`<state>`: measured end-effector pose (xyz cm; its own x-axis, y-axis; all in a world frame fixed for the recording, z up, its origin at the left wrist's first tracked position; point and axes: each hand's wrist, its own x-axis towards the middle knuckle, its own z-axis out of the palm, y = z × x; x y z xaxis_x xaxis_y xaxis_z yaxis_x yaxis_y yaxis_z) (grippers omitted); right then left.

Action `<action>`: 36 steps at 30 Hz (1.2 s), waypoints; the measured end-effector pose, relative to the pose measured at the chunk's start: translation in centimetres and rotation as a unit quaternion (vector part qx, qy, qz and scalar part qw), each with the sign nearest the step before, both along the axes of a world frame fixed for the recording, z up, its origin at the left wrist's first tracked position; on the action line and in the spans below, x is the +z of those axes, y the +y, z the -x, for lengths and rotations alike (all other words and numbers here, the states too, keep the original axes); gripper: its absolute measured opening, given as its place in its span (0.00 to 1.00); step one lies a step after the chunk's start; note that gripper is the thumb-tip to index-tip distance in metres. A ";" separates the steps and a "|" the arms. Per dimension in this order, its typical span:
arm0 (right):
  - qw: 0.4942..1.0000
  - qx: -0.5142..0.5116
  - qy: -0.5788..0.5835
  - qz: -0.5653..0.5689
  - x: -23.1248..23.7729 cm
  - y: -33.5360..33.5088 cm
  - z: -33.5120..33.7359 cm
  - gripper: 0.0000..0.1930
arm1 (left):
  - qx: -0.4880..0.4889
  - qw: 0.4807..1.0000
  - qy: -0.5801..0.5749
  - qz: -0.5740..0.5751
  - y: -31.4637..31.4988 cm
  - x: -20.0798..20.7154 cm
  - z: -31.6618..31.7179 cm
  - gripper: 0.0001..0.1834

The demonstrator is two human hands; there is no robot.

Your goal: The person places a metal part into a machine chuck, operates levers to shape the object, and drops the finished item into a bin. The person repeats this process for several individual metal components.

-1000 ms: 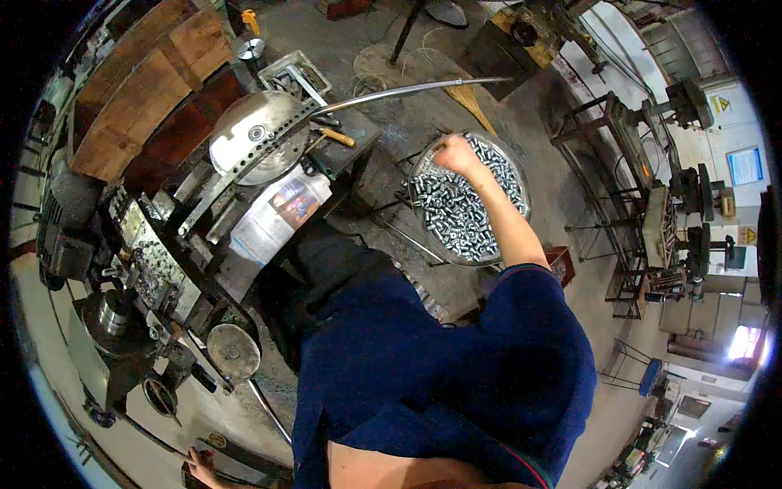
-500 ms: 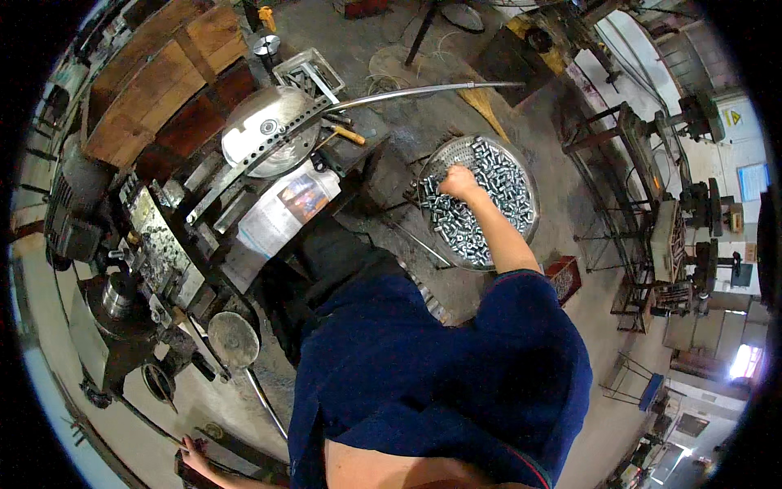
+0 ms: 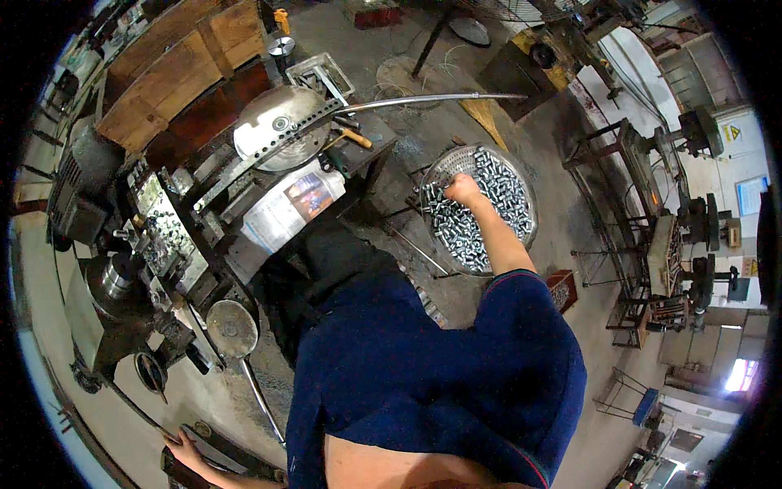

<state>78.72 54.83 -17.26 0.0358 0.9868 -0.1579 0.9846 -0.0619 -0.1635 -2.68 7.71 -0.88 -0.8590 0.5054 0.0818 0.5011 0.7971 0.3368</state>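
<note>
Standing at nine o'clock on the machine is a bright metal cylinder [image 3: 116, 277], with curved wooden boards [image 3: 183, 77] at ten o'clock. Further in, also toward ten, a shiny round disc [image 3: 261, 140] sits on the dark table [image 3: 379, 130]; a printed sheet [image 3: 281, 216] lies just below it, and an orange-handled tool [image 3: 357, 138] to its right. At two o'clock a perforated round basin [image 3: 446, 163] holds a heap of small silvery metal parts [image 3: 464, 236], near a straw broom [image 3: 487, 126] at one o'clock. A reddish box [image 3: 563, 287] rests on the grey floor [image 3: 599, 338] past three, a blue-topped stool [image 3: 646, 407] at four, and dark machines [image 3: 700, 134] line the wall at two. The left hand [image 3: 184, 451], between seven and eight o'clock, has its fingers slightly apart at a dark rod [image 3: 137, 410]; how firmly they close cannot be told. The right hand [image 3: 464, 190], at two, bends its fingers down into the metal parts; its fingertips are hidden, so any pinch cannot be told.
</note>
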 end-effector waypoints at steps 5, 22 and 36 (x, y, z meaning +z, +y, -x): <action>0.993 0.117 0.022 0.023 -2.3 -0.6 -2.5 0.15 | 0.012 0.995 0.074 0.059 0.9 0.2 0.0 0.33; 0.976 0.108 0.151 -0.110 6.2 -0.5 4.8 0.21 | -0.137 0.980 0.056 0.136 2.7 8.0 -4.8 0.25; 0.598 0.663 0.442 -0.086 28.1 -9.4 41.8 0.23 | -0.395 0.842 -0.316 -0.188 26.1 13.2 -23.2 0.19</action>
<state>36.90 45.43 10.89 -0.8189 0.0592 0.5709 -0.3262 0.7704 -0.5478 20.54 33.84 12.33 -0.1993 0.9798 0.0175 0.4512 0.0759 0.8892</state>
